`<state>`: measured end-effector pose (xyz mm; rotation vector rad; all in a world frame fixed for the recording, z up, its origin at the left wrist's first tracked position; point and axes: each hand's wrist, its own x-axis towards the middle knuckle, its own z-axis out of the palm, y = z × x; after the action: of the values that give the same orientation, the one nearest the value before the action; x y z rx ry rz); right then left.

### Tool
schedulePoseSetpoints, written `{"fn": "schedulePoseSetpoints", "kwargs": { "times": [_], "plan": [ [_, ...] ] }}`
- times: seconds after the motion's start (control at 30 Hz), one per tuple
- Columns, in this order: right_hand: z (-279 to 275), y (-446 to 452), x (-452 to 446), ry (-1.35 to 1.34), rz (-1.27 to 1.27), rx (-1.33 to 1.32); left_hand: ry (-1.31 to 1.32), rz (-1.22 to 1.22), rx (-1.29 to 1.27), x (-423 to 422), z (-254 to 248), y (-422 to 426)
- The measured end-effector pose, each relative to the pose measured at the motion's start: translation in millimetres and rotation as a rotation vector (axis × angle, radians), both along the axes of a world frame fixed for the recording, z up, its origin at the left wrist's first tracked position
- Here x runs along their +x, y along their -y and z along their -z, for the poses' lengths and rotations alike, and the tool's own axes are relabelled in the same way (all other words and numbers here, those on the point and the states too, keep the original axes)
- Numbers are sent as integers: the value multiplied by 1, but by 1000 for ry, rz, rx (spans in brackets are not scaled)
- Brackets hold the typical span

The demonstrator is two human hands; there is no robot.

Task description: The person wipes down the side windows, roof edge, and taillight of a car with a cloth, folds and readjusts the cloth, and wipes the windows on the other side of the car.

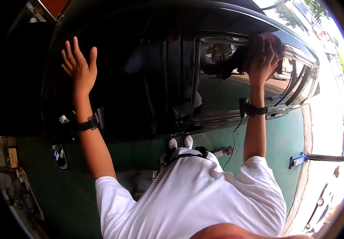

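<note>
A glossy black car fills the upper part of the view, its side windows towards the right. My left hand is over the dark bodywork at the left, fingers spread, holding nothing. At the upper right, my right hand presses a dark reddish cloth against the car's upper side, beside the window. Part of the cloth is bunched under the fingers. Both wrists wear black straps, and a cable hangs from the right one.
The car's side mirror sticks out at the lower left. Green floor lies below the car. A blue-ended pole is at the right. Boxes and clutter stand at the far left.
</note>
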<state>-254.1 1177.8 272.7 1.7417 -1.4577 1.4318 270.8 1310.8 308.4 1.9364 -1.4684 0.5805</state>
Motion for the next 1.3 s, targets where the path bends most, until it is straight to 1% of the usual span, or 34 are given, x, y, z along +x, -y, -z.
{"fn": "schedulePoseSetpoints", "kwargs": {
  "times": [0.03, 0.1, 0.13, 0.17, 0.2, 0.23, 0.27, 0.33, 0.37, 0.43, 0.47, 0.53, 0.6, 0.63, 0.67, 0.73, 0.8, 0.83, 0.87, 0.93, 0.97, 1.0, 1.07, 1.13, 1.17, 1.2, 1.3],
  "plan": [
    [8, -15, 30, 35, -21, 17, -13, 2, 8, -2, 0, -2],
    [23, -46, 91, 34, -11, 152, -13, -8, 1, -1, 1, -2],
    [29, -61, 115, -1, -35, 223, 7, 8, 0, 0, -2, -4],
    [27, -80, 138, -27, -127, 282, -4, 14, -3, -1, -3, -5],
    [23, -97, 157, -147, -202, 308, -20, 24, -4, -3, -1, -5],
    [23, -104, 171, 25, -404, 301, -34, 16, -4, -2, 0, -4],
    [15, -112, 179, 44, -422, 289, -36, 23, -21, -3, 0, -4],
    [17, -111, 179, 32, -425, 254, 5, 4, -55, 0, 2, -1],
    [17, -111, 175, 24, -400, 260, 14, 12, -84, 2, 3, -1],
    [22, -108, 163, 17, -512, 253, 12, 18, -96, 4, 6, 0],
    [22, -107, 156, 24, -481, 268, 18, 17, -103, 6, 6, 2],
    [13, -100, 146, -64, -545, 287, -1, 27, -89, 8, 5, 3],
    [6, -94, 136, -72, -532, 256, -13, 38, -83, 9, 3, 2],
    [3, -92, 131, -104, -562, 288, -6, 48, -82, 11, 2, -1],
    [1, -90, 127, -135, -590, 319, -51, 43, -58, 16, 0, -3],
    [5, -88, 124, -171, -553, 263, -87, 53, -37, 16, -1, 2],
    [-1, -84, 120, -122, -662, 332, -207, -42, -115, 9, 5, 10],
    [0, -74, 116, -100, -724, 317, -246, -53, -180, -10, 4, 12],
    [3, -66, 107, -104, -730, 311, -246, -60, -187, -29, 6, 4],
    [8, -54, 87, -150, -747, 304, -433, 411, -211, -114, -3, -30],
    [4, -50, 71, -152, -745, 311, -442, 460, -151, -145, -2, -45],
    [0, -48, 53, -171, -691, 308, -450, 504, -87, -173, -3, -59],
    [3, -34, 15, -162, -663, 262, -414, 519, 21, -217, 7, -69],
    [4, -22, -24, -94, -692, 237, -351, 486, 93, -242, 21, -62],
    [8, -15, -45, -71, -695, 233, -398, 448, 97, -252, 30, -54],
    [11, -7, -68, -110, -673, 202, -392, 449, 96, -264, 40, -47],
    [18, 12, -129, -90, -649, 154, -350, 347, 92, -300, 63, -21]
  ]
}}
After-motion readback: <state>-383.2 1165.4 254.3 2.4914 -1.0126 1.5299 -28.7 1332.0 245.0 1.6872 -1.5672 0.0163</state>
